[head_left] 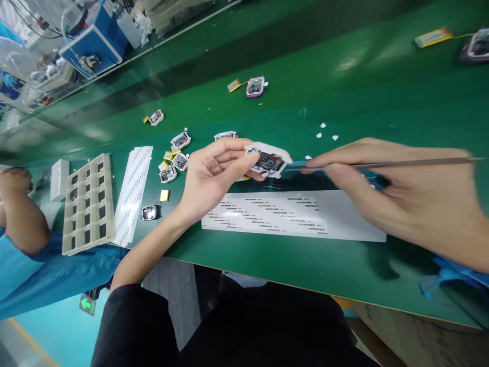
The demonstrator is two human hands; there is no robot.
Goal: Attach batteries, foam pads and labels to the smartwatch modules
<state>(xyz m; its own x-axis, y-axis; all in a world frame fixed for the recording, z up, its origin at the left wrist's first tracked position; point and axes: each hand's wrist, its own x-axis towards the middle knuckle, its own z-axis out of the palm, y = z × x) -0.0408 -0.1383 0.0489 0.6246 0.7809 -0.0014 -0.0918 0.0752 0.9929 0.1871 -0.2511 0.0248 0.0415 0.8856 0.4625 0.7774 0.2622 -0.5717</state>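
My left hand [217, 173] is closed on a small white-cased device [268, 160] whose circuit board faces up, thumb on top and fingers beneath. From the right, my right hand [401, 188] pinches long thin metal tweezers [382, 163]; their tip reaches the device's right edge, and whether it touches is unclear. Part of a yellow item shows below the device. Under both hands lies a white printed sheet [267, 213] on the green table [244, 257]. Another white-cased device [225, 135] is partly hidden behind my left hand.
Several open devices with yellow batteries [164, 195] lie left of my left hand. Further left are printed strips [133, 196], a compartment tray [87, 204] and another person's arm [23, 219]. A purple-rimmed device [255, 87] lies beyond; a blue box [97, 41] stands back left.
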